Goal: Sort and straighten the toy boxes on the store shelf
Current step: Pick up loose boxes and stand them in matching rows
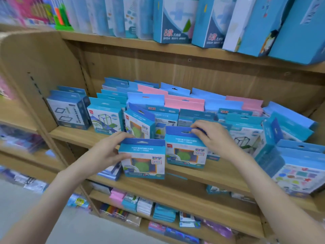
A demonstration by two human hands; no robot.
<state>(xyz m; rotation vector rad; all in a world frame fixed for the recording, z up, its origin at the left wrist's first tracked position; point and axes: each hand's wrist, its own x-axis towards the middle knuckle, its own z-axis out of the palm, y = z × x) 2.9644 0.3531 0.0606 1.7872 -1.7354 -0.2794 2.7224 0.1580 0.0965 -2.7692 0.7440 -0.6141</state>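
Note:
A wooden shelf (214, 175) holds rows of blue and pink toy boxes standing upright. My left hand (109, 152) grips the left side of a small blue box with a green shape in its window (143, 160), held out in front of the shelf edge. My right hand (212, 138) pinches the top hang tab of a matching blue box (185, 152) that stands on the shelf just right of the first. A third matching box (139, 124) stands behind them, turned at an angle.
Tall blue boxes (175, 20) lean on the shelf above. A larger box with coloured shapes (299, 171) stands at the right front. A white box with frame drawings (67, 110) sits at the left end. Lower shelves hold small packs (163, 213).

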